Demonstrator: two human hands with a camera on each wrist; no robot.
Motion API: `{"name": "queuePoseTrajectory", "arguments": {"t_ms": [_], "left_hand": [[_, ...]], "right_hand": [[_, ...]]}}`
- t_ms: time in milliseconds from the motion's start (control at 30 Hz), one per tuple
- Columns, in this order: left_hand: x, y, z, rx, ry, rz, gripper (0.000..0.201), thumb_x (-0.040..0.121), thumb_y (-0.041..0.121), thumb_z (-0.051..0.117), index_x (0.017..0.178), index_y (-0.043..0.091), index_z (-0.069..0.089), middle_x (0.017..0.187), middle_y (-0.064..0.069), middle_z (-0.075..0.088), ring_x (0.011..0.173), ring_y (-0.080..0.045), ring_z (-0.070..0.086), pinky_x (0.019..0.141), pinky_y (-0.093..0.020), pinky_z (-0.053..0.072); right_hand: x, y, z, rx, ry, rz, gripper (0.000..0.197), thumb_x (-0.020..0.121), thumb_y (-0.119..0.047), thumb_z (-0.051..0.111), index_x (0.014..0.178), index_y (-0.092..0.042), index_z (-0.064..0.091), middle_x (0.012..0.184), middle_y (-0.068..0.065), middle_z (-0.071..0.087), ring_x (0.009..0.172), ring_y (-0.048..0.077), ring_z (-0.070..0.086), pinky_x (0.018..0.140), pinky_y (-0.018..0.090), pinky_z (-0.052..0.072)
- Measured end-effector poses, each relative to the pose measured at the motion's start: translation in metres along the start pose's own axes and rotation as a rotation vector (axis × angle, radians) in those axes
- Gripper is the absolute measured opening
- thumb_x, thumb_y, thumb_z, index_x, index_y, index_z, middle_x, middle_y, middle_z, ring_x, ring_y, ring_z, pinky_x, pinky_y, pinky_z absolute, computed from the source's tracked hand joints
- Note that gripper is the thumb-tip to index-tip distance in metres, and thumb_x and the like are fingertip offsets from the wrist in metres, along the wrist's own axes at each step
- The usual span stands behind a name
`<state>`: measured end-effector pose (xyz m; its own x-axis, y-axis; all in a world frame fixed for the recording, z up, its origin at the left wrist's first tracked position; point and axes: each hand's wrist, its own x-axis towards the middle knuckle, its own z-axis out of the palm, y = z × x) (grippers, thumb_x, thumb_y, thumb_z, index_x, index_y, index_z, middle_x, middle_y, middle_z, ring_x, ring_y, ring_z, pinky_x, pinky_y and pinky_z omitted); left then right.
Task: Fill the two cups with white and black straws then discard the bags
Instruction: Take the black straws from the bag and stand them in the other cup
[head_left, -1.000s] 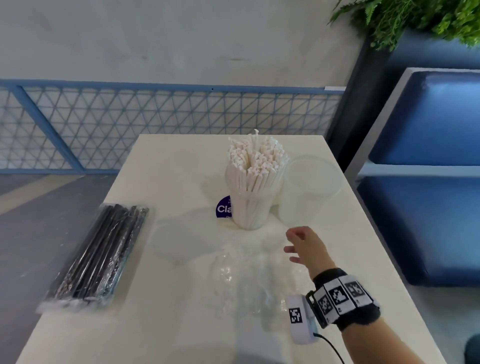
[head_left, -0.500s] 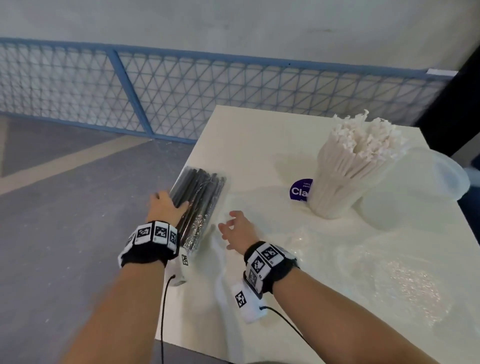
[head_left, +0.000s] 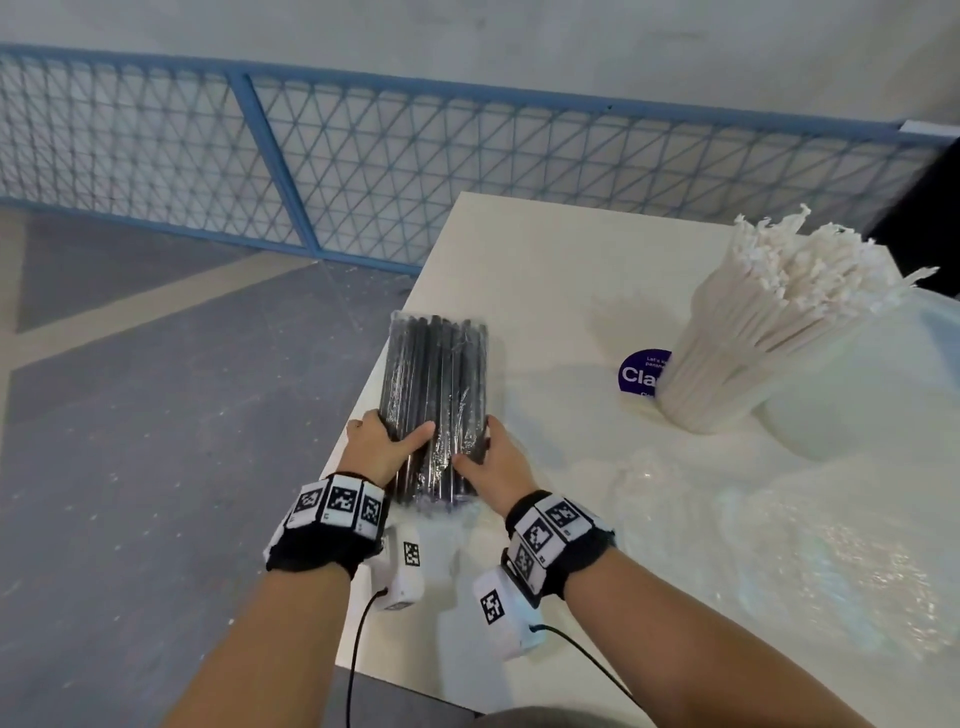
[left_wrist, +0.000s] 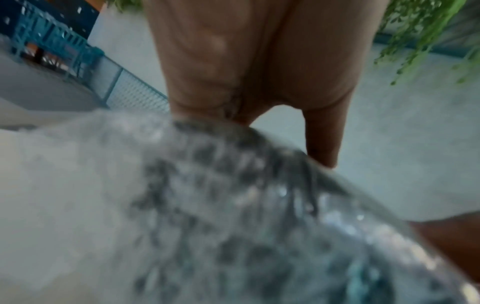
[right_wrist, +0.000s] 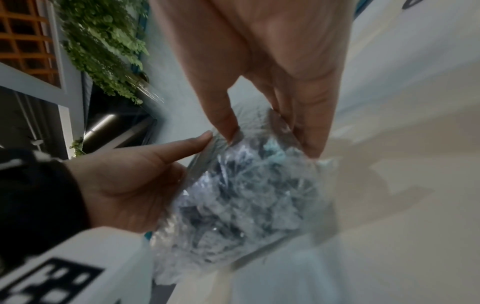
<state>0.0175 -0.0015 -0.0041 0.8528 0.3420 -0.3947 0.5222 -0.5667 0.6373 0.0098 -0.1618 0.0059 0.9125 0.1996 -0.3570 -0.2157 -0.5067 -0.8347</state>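
- The bag of black straws lies between both hands at the worktop's near-left edge.
- Left hand and right hand clasp its near end, thumbs on top.

A round purple sticker on the tabletop shows the white letters "Cla"; the rest is hidden behind the cup of white straws. Its smaller print is too small to read.

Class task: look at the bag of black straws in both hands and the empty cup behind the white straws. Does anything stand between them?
Yes. The cup of white straws stands between the bag of black straws and the empty cup.
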Motion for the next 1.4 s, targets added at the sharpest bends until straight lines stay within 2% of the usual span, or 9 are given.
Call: {"name": "queuePoseTrajectory", "arguments": {"t_ms": [167,467,567,767,867,933,1033,1200,1400], "left_hand": [[-0.01,0.016,-0.002,-0.218,-0.013,0.144,0.073,0.068,0.046,0.076,0.121,0.007,0.045,0.112,-0.003,0.057,0.101,-0.021,0.055,0.091,-0.033,0.042],[-0.035,0.074,0.022,-0.557,-0.35,0.351,0.066,0.071,0.036,0.075,0.123,0.013,0.042,0.119,-0.007,0.06,0.11,-0.021,0.059,0.096,-0.041,0.048],[-0.045,0.1,0.019,-0.634,-0.42,0.311,0.058,0.081,0.044,0.056,0.128,0.019,0.035,0.123,-0.005,0.052,0.106,-0.018,0.057,0.084,-0.041,0.052],[-0.062,0.144,0.01,-0.949,-0.591,0.199,0.102,0.033,0.085,0.061,0.119,0.032,0.053,0.117,-0.007,0.058,0.107,-0.031,0.061,0.07,-0.046,0.058],[-0.073,0.158,0.025,-1.021,-0.665,0.137,0.09,0.05,0.085,0.044,0.118,0.028,0.054,0.118,-0.012,0.059,0.102,-0.036,0.064,0.072,-0.048,0.058],[-0.075,0.163,0.036,-1.041,-0.666,0.115,0.086,0.059,0.08,0.039,0.12,0.021,0.053,0.114,-0.012,0.061,0.095,-0.035,0.067,0.075,-0.049,0.058],[-0.081,0.169,0.056,-1.058,-0.62,0.1,0.097,0.044,0.064,0.076,0.124,0.015,0.049,0.11,-0.013,0.064,0.086,-0.028,0.071,0.065,-0.045,0.058],[-0.096,0.176,0.091,-1.03,-0.432,0.124,0.016,0.08,0.02,0.065,0.095,0.017,0.062,0.084,-0.005,0.068,0.078,-0.021,0.065,0.073,-0.041,0.057],[-0.085,0.177,0.083,-0.969,-0.334,0.344,0.045,0.082,-0.003,0.058,0.122,0.016,0.052,0.082,0.004,0.07,0.065,-0.008,0.065,0.059,-0.025,0.054]], "right_hand": [[-0.005,0.004,-0.022,0.1,0.029,-0.011,0.072,0.084,-0.03,0.064,0.143,-0.009,0.029,0.141,0.007,0.045,0.122,0.024,0.051,0.105,0.038,0.04],[-0.025,-0.005,-0.089,0.295,0.227,-0.105,0.084,0.059,-0.041,0.083,0.129,-0.015,0.043,0.121,0.003,0.061,0.11,0.019,0.059,0.099,0.045,0.047],[-0.035,0.0,-0.116,0.152,0.286,-0.196,0.073,0.067,-0.024,0.08,0.129,-0.02,0.043,0.117,-0.002,0.061,0.105,0.014,0.059,0.097,0.039,0.048],[-0.06,0.019,-0.144,-0.5,0.733,-0.389,0.074,0.06,-0.011,0.07,0.128,-0.028,0.049,0.121,-0.004,0.056,0.103,0.024,0.051,0.087,0.04,0.044],[-0.069,0.036,-0.159,-0.65,0.829,-0.362,0.082,0.055,-0.007,0.069,0.129,-0.035,0.047,0.119,-0.008,0.058,0.103,0.02,0.046,0.087,0.037,0.035],[-0.075,0.048,-0.17,-0.724,0.849,-0.345,0.085,0.056,-0.005,0.069,0.13,-0.038,0.045,0.119,-0.01,0.059,0.104,0.018,0.043,0.088,0.034,0.028],[-0.086,0.063,-0.178,-0.782,0.861,-0.33,0.084,0.061,-0.002,0.066,0.132,-0.04,0.043,0.123,-0.012,0.058,0.106,0.018,0.043,0.089,0.035,0.028],[-0.092,0.079,-0.185,-0.79,0.802,-0.357,0.078,0.07,-0.003,0.061,0.136,-0.039,0.04,0.132,-0.013,0.054,0.112,0.018,0.04,0.092,0.041,0.037],[-0.097,0.085,-0.2,-0.587,0.429,-0.485,0.072,0.082,-0.067,0.036,0.145,-0.036,0.02,0.152,-0.01,0.023,0.137,0.013,0.021,0.11,0.043,0.026]]}}
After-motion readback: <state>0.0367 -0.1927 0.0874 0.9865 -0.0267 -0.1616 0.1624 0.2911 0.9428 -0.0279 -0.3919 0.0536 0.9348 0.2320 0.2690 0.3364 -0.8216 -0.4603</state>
